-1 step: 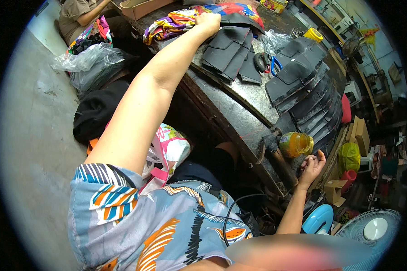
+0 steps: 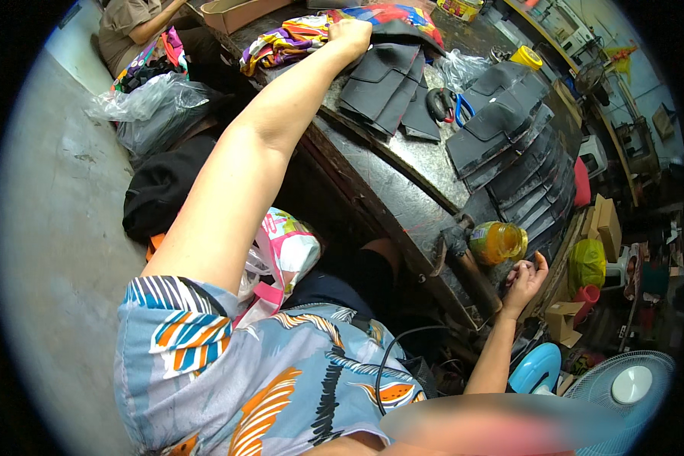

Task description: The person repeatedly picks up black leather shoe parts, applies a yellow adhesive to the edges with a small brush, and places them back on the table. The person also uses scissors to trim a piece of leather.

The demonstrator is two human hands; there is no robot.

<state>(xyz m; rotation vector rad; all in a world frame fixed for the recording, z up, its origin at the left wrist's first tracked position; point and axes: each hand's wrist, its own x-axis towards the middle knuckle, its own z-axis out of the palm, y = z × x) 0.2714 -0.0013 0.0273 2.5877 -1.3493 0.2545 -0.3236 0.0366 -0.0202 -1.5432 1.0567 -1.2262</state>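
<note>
Head view: left hand (image 2: 349, 34) stretched far across the dark worn workbench (image 2: 391, 194), fingers curled, resting at the edge of the stack of dark grey cut fabric pieces (image 2: 387, 83) (can't tell whether it actually grips one). Bright multicoloured cloth (image 2: 285, 42) lies just beside that hand. Right hand (image 2: 526, 277) is low at the bench's near corner, palm up, fingers loosely half-open, holding nothing, just beside the amber-yellow translucent jar (image 2: 498, 242). Further out: black-handled scissors (image 2: 439, 102) between the grey stack and a second fanned row of dark panels (image 2: 509, 144). Clear plastic bags (image 2: 148, 106) on the concrete floor; white fan (image 2: 623, 387) at lower right.
</note>
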